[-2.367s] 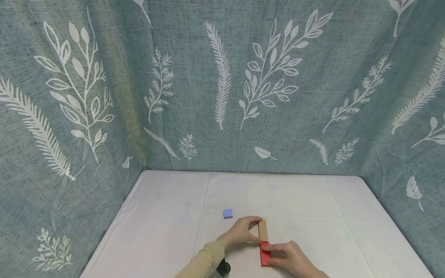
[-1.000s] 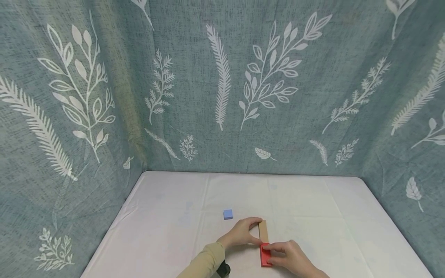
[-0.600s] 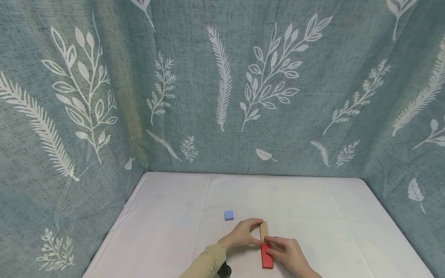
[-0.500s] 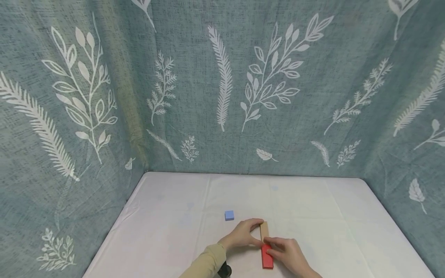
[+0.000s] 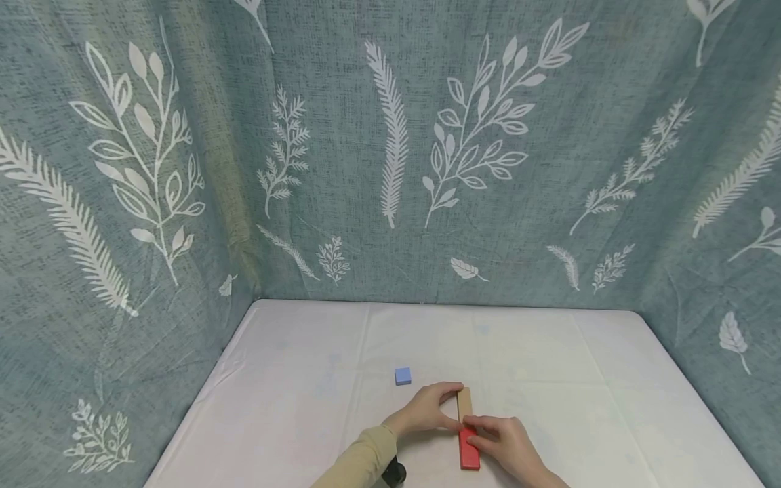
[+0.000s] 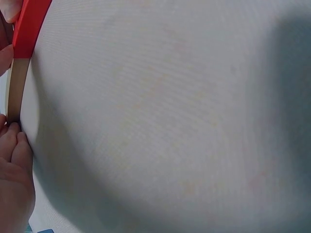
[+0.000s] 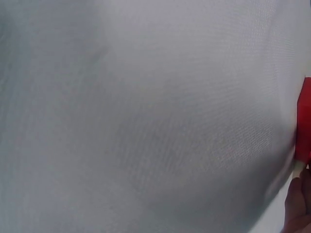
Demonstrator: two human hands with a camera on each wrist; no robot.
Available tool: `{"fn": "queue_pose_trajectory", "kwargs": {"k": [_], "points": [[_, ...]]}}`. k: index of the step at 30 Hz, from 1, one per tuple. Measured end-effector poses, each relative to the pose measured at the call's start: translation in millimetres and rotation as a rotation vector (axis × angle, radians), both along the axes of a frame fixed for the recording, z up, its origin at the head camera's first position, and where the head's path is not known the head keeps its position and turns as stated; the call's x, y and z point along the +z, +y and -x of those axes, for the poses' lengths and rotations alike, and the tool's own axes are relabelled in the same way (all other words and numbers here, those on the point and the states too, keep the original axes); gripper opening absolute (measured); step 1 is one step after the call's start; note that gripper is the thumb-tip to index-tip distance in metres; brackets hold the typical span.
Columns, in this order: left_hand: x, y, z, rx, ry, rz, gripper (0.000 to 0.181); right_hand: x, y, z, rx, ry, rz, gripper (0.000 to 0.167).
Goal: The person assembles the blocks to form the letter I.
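A tan wooden block (image 5: 464, 402) and a red block (image 5: 469, 450) lie end to end on the white table, the tan one farther away. My left hand (image 5: 425, 409) holds the tan block from the left, fingertips at its far end and thumb near the joint. From the right, my right hand (image 5: 509, 444) pinches at the red block's far end, one fingertip by the joint and another on the red top. The left wrist view shows the red block (image 6: 31, 29) meeting the tan block (image 6: 17, 87). Only the red block's edge (image 7: 304, 121) shows in the right wrist view.
A small blue block (image 5: 403, 376) sits beyond my left hand. Below my left forearm is a black rounded object (image 5: 395, 472), partly hidden by the sleeve. A leaf-patterned green curtain (image 5: 342, 149) hangs behind and beside the white table (image 5: 293, 379).
My right hand has shifted from spanning the red block's length to its far end, near the joint, uncovering more red top. My left hand keeps its hold on the tan block.
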State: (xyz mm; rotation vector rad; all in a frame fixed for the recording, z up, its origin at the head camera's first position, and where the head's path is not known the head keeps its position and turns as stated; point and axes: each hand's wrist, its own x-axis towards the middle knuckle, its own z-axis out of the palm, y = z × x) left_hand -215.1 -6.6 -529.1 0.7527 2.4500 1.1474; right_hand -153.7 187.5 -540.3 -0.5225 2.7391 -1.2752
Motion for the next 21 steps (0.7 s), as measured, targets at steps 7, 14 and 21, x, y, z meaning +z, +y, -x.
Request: {"fn": "queue_pose_trajectory", "kwargs": {"k": [7,14,21], "points": [[1.7,1.8,1.4,-0.003,-0.007,-0.006,0.070,0.8,1.8,1.4,0.012,0.019,-0.009,0.033],[1.5,2.6,0.7,0.001,-0.007,-0.012,0.070,-1.2,3.8,3.7,0.029,0.030,-0.022,0.034],[3.4,3.2,0.7,0.003,-0.011,-0.006,0.071,-2.7,4.4,4.5,0.029,0.041,-0.013,0.033]]}}
